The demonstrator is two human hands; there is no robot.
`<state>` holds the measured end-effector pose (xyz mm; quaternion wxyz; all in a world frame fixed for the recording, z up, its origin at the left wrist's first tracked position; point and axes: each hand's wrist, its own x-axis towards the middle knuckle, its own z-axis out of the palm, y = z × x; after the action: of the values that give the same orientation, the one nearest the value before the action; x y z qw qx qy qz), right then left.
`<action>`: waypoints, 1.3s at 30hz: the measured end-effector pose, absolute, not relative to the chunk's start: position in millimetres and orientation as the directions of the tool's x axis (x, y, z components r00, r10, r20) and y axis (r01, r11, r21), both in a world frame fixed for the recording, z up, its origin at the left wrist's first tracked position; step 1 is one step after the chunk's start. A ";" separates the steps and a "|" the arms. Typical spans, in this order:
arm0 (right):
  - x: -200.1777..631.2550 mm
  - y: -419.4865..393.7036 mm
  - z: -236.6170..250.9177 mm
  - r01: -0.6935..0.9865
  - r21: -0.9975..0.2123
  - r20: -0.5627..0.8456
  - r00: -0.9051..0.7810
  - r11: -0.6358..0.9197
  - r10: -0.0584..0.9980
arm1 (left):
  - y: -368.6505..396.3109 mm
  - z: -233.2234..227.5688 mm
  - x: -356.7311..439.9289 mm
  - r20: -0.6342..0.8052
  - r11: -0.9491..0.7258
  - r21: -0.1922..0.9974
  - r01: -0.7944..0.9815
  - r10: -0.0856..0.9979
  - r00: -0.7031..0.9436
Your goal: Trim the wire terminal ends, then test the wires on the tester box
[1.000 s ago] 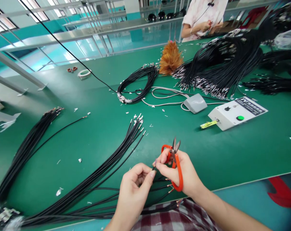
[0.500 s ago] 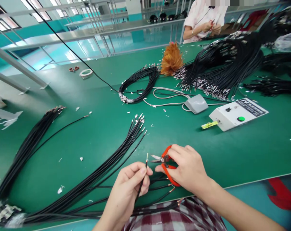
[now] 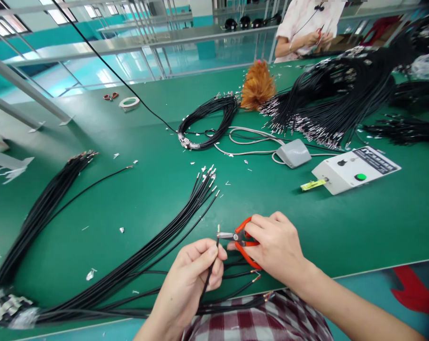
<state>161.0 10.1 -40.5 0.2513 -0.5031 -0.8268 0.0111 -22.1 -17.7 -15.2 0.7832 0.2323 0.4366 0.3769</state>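
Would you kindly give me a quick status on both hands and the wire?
Left hand pinches thin black wire upright. Right hand grips orange-handled snips, blades at wire's metal tip. Nothing obstructing.

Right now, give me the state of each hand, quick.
Left hand: closed, pinching a black wire.
Right hand: closed on red snips, blades at the wire tip.

- The left hand (image 3: 195,279) pinches a black wire (image 3: 209,272) upright, its metal tip raised.
- The right hand (image 3: 276,248) grips orange snips (image 3: 245,241), their blades closed on the wire's tip.
- A fanned bundle of black wires (image 3: 157,241) lies to the left on the green table (image 3: 342,227).
- A white control box (image 3: 356,169) and grey pedal (image 3: 293,153) sit farther right.
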 end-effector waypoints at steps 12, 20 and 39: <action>167.1 16.3 -39.7 0.575 -0.749 0.223 -0.249 0.329 0.942 | -25.7 -20.9 -17.2 -0.425 0.458 0.887 -0.056 0.858 0.290; 184.3 33.5 -37.2 -0.009 -0.974 -0.222 -0.122 -0.225 0.967 | 1.4 -30.3 -26.9 -0.084 -0.098 0.754 0.650 0.966 0.243; 155.8 23.4 -37.3 -0.347 -0.904 -0.215 -0.132 -0.248 0.968 | 1.8 -14.9 -2.4 -0.105 0.012 0.906 0.422 0.975 0.197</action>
<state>155.8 23.4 -37.3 0.4969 -0.4323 -0.3590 0.6613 -2.4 1.8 -14.9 0.4474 0.6313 0.5532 0.3086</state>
